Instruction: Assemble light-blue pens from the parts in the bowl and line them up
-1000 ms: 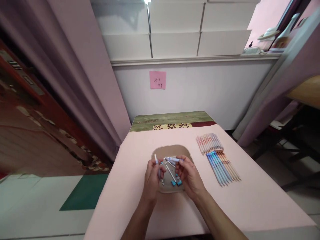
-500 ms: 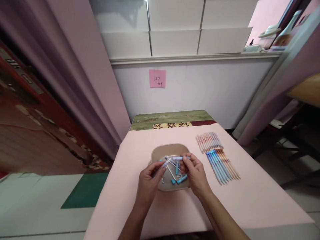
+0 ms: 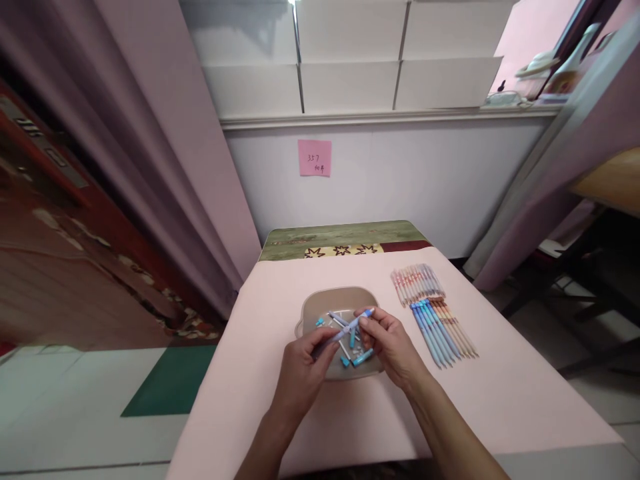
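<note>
Over the basin, a pale lilac-blue pen (image 3: 354,324) runs in one slanted line between my two hands. My left hand (image 3: 304,368) pinches its lower left end, with the fingers covering part of the barrel. At the upper right, my right hand (image 3: 393,343) grips the other end, where a darker blue tip sticks out past the fingers. Beneath them stands a beige plastic basin (image 3: 313,305). Inside lie loose pen parts: a turquoise barrel (image 3: 363,358), a small turquoise piece (image 3: 345,361), a white thin tube and several small bits. My hands hide part of these.
Right of the basin, blue pens (image 3: 434,337) and tan pens (image 3: 457,333) lie side by side. Behind them is a row of pink-to-lilac pens (image 3: 417,283). A pink cloth (image 3: 270,300) covers the table. A wall with a pink note (image 3: 315,158) stands beyond.
The two separate pen parts, one in each hand, now meet end to end in one line. My right hand has tilted its part upward to the right.
</note>
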Tool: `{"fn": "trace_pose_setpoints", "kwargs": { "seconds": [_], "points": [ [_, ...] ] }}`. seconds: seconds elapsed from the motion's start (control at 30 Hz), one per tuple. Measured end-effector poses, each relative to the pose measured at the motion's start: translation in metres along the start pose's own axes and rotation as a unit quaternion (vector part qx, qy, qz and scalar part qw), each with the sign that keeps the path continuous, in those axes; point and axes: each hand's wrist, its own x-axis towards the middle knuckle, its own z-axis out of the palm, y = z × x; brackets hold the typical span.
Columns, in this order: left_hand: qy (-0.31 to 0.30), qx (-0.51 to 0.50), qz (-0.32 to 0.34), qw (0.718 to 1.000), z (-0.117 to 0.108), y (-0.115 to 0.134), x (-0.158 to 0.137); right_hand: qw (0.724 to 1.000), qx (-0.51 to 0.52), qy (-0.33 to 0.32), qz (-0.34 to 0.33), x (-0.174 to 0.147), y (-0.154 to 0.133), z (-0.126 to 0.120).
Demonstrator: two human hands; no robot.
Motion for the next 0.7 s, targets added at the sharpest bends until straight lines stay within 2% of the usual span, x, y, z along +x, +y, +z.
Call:
{"fn": "trace_pose_setpoints", "kwargs": {
  "seconds": [0.07,0.17,0.37,0.5,0.7],
  "points": [
    [-0.011,-0.016,-0.01,1.0,0.002,0.0,-0.001,1.0,0.012,-0.009,0.009,0.0,0.001,-0.001],
    [-0.027,-0.081,-0.062,0.994,0.006,-0.005,-0.003,1.0,-0.018,-0.02,0.001,0.0,0.004,-0.002],
    [-0.051,-0.259,-0.173,0.949,0.019,-0.006,-0.003,0.998,-0.05,-0.031,-0.001,0.003,0.002,0.0],
    [-0.044,-0.309,-0.199,0.929,0.024,-0.001,-0.001,0.998,-0.027,-0.062,0.019,0.008,-0.001,0.006],
    [-0.023,-0.323,-0.198,0.925,0.028,0.002,-0.002,0.997,-0.033,-0.067,0.033,0.014,-0.001,0.016]
  ]
}}
